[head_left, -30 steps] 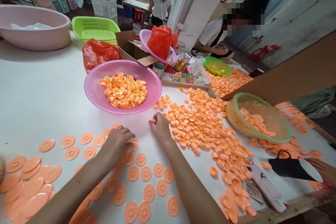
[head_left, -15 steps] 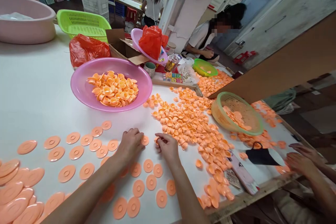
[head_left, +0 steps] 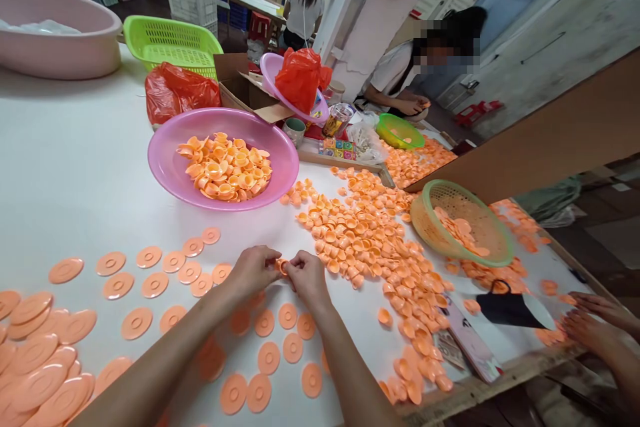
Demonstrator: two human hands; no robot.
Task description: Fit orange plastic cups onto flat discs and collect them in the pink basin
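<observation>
My left hand (head_left: 254, 269) and my right hand (head_left: 306, 276) meet over the white table (head_left: 125, 167), fingers pinched. Between their fingertips is a small orange toy cup (head_left: 281, 267); my left fingers grip an orange saucer against it, mostly hidden. Flat round orange saucers (head_left: 269, 357) lie spread around my forearms, with an overlapping heap of them (head_left: 43, 380) at the lower left. To the right of my hands spreads a large pile of loose orange cups (head_left: 360, 227). Beyond my hands, a pink basin (head_left: 167, 163) holds many orange cup pieces (head_left: 230, 170).
A green basket (head_left: 425, 227) with orange discs stands at right, near a phone (head_left: 470, 340) and a black mask (head_left: 515, 307). A co-worker's hands (head_left: 595, 320) are at the right edge. Farther back are a red bag (head_left: 183, 93), a lime basket (head_left: 175, 43) and another seated person (head_left: 393, 73).
My right hand has moved left to meet my left hand. The cup from my right fingers and the saucer at my left fingers are now together. The view has shifted slightly.
</observation>
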